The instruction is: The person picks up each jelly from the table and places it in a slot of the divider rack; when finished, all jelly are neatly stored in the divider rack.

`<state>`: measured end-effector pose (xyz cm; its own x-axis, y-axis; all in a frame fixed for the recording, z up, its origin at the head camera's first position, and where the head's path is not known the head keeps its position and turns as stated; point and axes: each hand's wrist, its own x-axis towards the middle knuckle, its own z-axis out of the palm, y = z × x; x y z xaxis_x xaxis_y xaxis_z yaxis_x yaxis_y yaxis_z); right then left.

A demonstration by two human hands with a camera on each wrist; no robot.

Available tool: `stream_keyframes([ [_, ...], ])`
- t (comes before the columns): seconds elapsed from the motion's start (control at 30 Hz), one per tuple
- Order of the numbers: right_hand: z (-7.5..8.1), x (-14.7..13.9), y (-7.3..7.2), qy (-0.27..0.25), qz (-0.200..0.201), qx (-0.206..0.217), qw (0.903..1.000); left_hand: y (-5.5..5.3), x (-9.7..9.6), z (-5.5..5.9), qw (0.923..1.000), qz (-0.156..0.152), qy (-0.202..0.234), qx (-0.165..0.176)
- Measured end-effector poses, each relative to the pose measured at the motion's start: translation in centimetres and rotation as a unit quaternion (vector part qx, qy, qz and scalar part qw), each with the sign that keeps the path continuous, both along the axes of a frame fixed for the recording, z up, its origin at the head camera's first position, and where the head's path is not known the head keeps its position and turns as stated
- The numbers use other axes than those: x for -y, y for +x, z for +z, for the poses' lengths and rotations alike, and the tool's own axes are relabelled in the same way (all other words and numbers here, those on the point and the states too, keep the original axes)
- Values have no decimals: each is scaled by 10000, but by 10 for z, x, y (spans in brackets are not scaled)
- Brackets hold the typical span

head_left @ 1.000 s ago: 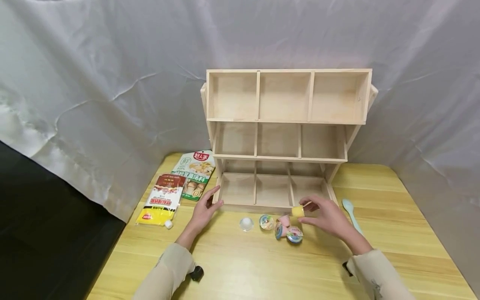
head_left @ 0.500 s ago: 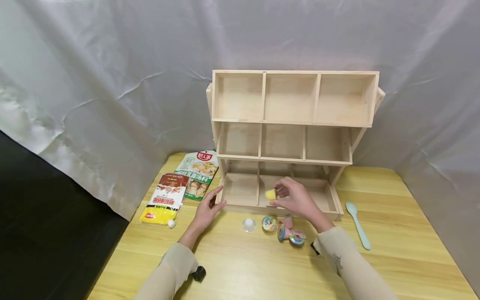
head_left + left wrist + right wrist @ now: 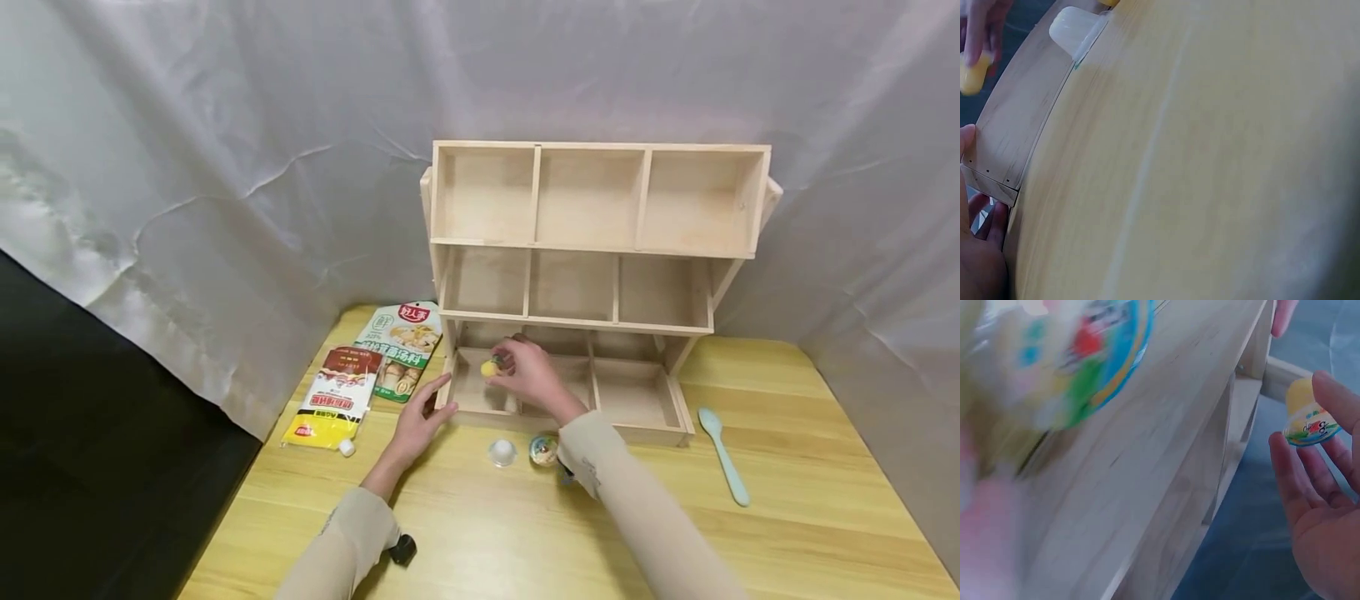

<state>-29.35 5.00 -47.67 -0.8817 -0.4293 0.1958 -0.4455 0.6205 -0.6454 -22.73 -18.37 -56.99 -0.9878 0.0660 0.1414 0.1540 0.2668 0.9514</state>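
My right hand (image 3: 528, 371) pinches a small yellow jelly cup (image 3: 491, 367) between thumb and fingers, over the bottom-left compartment of a three-tier wooden rack (image 3: 570, 423). In the right wrist view the jelly cup's printed lid (image 3: 1313, 430) faces down and outward. My left hand (image 3: 416, 429) holds the rack's lower left front corner, thumb on the front and fingers round the side. A whitish jelly cup (image 3: 502, 452) and one with a printed lid (image 3: 543, 450) sit on the table before the rack. My right sleeve hides the pink jelly cups beside them.
Two food pouches lie left of the rack, a red, white and yellow one (image 3: 333, 396) overlapping a green and white one (image 3: 401, 342). A small white cap (image 3: 347, 447) is beside them. A pale blue spoon (image 3: 723, 458) lies at the right. Grey cloth (image 3: 300, 225) hangs behind.
My right hand has carried the yellow jelly cup leftward from the rack's front right to over the bottom-left compartment. My left hand stays at the corner; the head view has shifted slightly.
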Motion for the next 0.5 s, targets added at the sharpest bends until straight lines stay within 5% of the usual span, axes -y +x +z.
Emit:
stream_keyframes([
  [0.17,-11,26,-13,362,-64,-86,9993,-7,5,-15,10000,64,-64,1],
  [0.5,-28,54,-23,1010,-167,64,9947,-7,5,-15,9999,49,-86,-75],
])
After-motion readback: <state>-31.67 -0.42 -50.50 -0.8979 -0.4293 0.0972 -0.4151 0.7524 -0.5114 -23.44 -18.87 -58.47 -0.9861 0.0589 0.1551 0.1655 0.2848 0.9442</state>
